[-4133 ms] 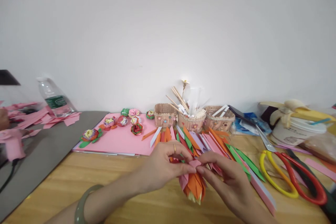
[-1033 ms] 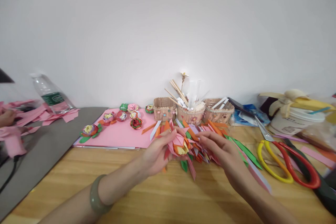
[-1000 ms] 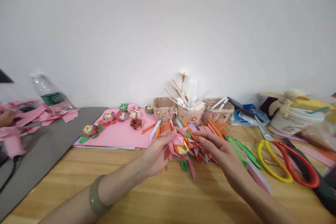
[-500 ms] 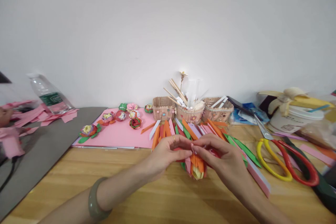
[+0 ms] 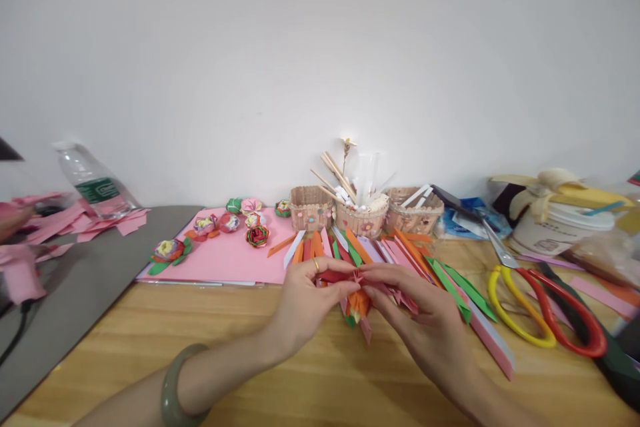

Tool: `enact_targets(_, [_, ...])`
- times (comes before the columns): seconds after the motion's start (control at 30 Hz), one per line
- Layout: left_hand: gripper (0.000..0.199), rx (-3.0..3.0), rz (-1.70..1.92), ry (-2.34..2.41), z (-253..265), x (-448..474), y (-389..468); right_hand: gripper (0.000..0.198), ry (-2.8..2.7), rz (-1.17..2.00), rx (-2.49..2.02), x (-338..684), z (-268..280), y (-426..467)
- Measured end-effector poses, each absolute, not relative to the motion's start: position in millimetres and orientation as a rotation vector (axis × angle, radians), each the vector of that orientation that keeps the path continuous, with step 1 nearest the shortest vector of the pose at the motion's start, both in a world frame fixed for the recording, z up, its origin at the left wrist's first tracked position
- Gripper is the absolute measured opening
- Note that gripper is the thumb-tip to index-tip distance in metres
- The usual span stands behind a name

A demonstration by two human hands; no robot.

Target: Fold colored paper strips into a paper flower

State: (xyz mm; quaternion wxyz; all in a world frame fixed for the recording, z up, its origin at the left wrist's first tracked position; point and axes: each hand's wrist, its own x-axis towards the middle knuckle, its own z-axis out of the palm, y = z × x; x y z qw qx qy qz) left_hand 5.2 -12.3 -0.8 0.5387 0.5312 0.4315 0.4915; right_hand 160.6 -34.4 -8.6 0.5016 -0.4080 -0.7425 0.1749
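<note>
Though illegible, bottle label (image 5: 97,190) beyond flower (image 5: 357,305)

The paper flower (image 5: 357,305) is matt; the tabletop (image 5: 320,380) is smooth wood. The scissors (image 5: 509,259) have shiny metal blades (image 5: 493,240) and glossy plastic handles (image 5: 595,345). The bangle (image 5: 173,390) is polished.

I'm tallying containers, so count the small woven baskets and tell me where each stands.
3, side by side near the wall: the left basket, the middle basket with wooden sticks in it, and the right basket. No sign of any hidden ones.
</note>
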Motion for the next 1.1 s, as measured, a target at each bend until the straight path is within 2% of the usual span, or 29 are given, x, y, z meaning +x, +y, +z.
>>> enact_targets(0.13, [0.01, 1.315, 1.211, 1.003, -3, 6, -12, 0.006, -1.815, 0.437, -0.992, 159, -6, -33])
enact_targets(0.27, [0.013, 1.487, 1.238, 0.908, -4, 3, -10, 0.01, -1.825, 0.553, -1.09, 158, 1, -33])
enact_targets(0.5, [0.026, 1.313, 0.8, 0.811, 5, -5, -1, 0.018, -1.693, 1.186, -1.056, 163, 5, -31])
enact_targets(0.57, [0.025, 1.302, 0.74, 0.813, 7, -8, 1, 0.019, -1.682, 1.277, -1.038, 164, 4, -30])
enact_targets(0.83, [0.02, 1.328, 0.746, 0.819, 7, -8, 4, 0.018, -1.722, 1.075, -1.137, 162, 1, -30])
enact_targets(1.1, [0.03, 1.341, 0.707, 0.859, 9, -8, 3, 0.017, -1.798, 1.006, -1.153, 163, 0, -30])
